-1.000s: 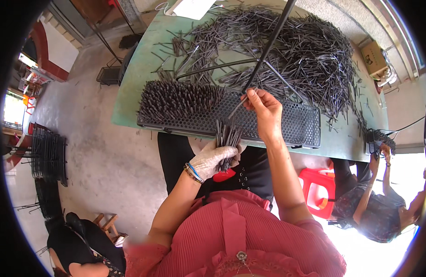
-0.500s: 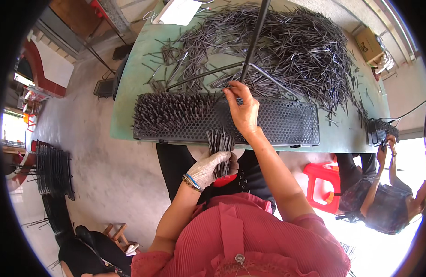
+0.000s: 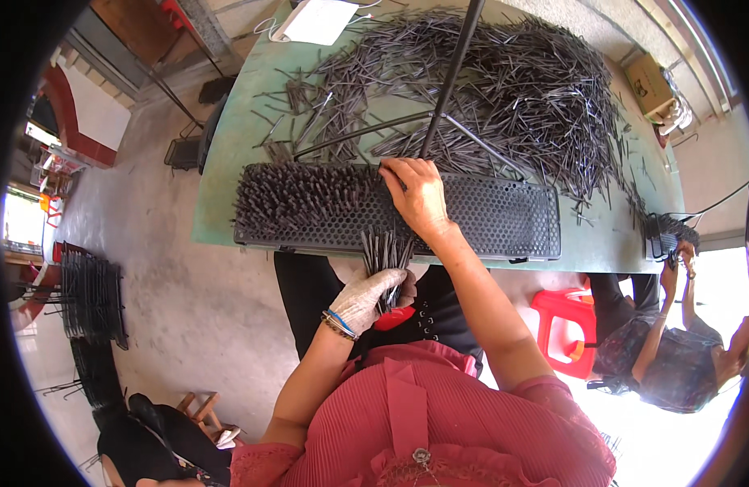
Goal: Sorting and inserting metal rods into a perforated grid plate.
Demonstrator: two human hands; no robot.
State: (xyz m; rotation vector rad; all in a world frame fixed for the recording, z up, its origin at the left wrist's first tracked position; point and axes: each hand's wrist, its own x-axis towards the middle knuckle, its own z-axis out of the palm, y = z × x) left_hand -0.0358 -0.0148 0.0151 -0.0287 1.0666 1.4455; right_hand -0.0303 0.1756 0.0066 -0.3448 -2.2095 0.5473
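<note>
A bundle of thin dark sticks (image 3: 384, 248) points upward in my gloved left hand (image 3: 365, 299), whose fingers wrap round its lower part. In front of it, on the table's near edge, lies a long black perforated tray (image 3: 504, 215). Many short dark sticks (image 3: 297, 195) stand upright in the holes of its left part; holes show bare on the right. My bare right hand (image 3: 419, 195) is over the tray's middle, beside the last standing sticks. Its fingers are bent and drawn together, and whatever the fingertips hold is hidden.
A large heap of loose dark sticks (image 3: 545, 97) covers much of the green table (image 3: 216, 207). A black pole with splayed legs (image 3: 451, 81) rises behind the tray. A red stool (image 3: 565, 333) stands on the right, near a co-worker (image 3: 675, 357) handling a dark piece.
My right hand has turned and lowered toward the tray, its fingers now bent down beside the standing sticks. My left hand keeps the bundle in nearly the same place.
</note>
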